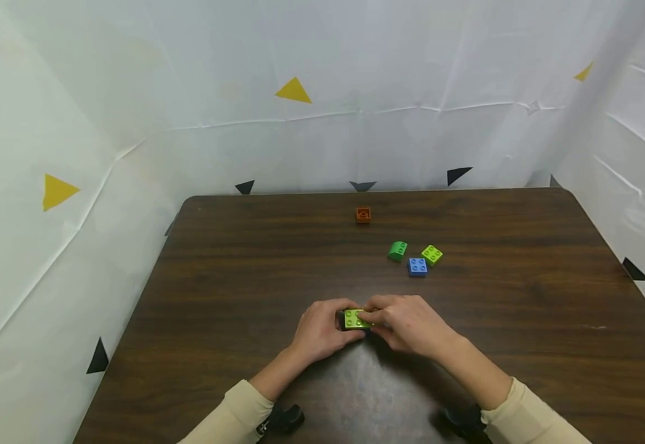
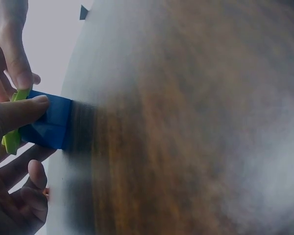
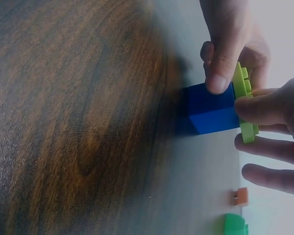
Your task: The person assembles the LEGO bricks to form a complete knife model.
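The blue block [image 3: 211, 111], seemingly resting on the tabletop [image 1: 234, 271], is held by the left hand [image 1: 322, 330]; the lime plate [image 1: 351, 318] atop it is pinched by the right hand [image 1: 408, 324]. Fitting is apparently under way; even downward pressure is probably called for.

Left grip [image 1: 321, 328], right grip [image 1: 407, 323] close together, both pinching.

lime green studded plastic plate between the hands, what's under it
A blue plastic block shows beneath the lime green studded plate; its top face is covered, so how the two join can't be seen.
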The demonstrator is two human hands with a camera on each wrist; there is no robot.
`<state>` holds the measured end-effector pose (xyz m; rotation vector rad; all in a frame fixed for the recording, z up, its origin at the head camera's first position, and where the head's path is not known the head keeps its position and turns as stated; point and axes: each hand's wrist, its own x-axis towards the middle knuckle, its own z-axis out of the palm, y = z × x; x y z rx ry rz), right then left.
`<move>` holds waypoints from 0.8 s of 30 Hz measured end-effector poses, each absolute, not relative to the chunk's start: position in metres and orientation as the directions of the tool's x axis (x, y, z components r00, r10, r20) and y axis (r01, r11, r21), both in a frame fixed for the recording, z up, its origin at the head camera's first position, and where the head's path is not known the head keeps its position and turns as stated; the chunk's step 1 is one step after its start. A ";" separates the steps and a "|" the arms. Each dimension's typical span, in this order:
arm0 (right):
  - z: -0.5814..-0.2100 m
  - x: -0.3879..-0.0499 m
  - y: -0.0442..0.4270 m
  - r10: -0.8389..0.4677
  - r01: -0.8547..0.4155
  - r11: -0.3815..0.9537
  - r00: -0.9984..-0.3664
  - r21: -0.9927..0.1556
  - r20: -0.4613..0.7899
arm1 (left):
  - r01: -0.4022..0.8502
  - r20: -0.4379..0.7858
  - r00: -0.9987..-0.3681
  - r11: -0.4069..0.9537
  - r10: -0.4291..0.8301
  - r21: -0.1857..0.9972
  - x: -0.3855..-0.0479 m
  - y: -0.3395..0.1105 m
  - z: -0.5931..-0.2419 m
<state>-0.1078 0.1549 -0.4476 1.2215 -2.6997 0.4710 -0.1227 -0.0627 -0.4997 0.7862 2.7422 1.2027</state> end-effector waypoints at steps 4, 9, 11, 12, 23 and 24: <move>-0.447 -0.108 0.155 -0.707 -0.751 0.618 -0.660 -0.233 0.253 | 0.429 0.152 -0.871 0.573 0.467 0.698 -0.123 -0.063 -0.499; -0.447 -0.108 0.155 -0.707 -0.748 0.615 -0.663 -0.247 0.247 | 0.425 0.146 -0.872 0.574 0.468 0.700 -0.122 -0.062 -0.499; -0.447 -0.108 0.155 -0.704 -0.746 0.616 -0.665 -0.251 0.248 | 0.425 0.144 -0.871 0.575 0.469 0.699 -0.122 -0.062 -0.499; -0.447 -0.108 0.155 -0.704 -0.746 0.617 -0.666 -0.252 0.248 | 0.425 0.142 -0.871 0.574 0.470 0.700 -0.122 -0.062 -0.500; -0.447 -0.108 0.154 -0.698 -0.734 0.632 -0.679 -0.249 0.228 | 0.419 0.131 -0.872 0.581 0.472 0.698 -0.123 -0.062 -0.499; -0.447 -0.108 0.154 -0.698 -0.733 0.634 -0.679 -0.245 0.227 | 0.420 0.132 -0.872 0.582 0.472 0.696 -0.123 -0.062 -0.499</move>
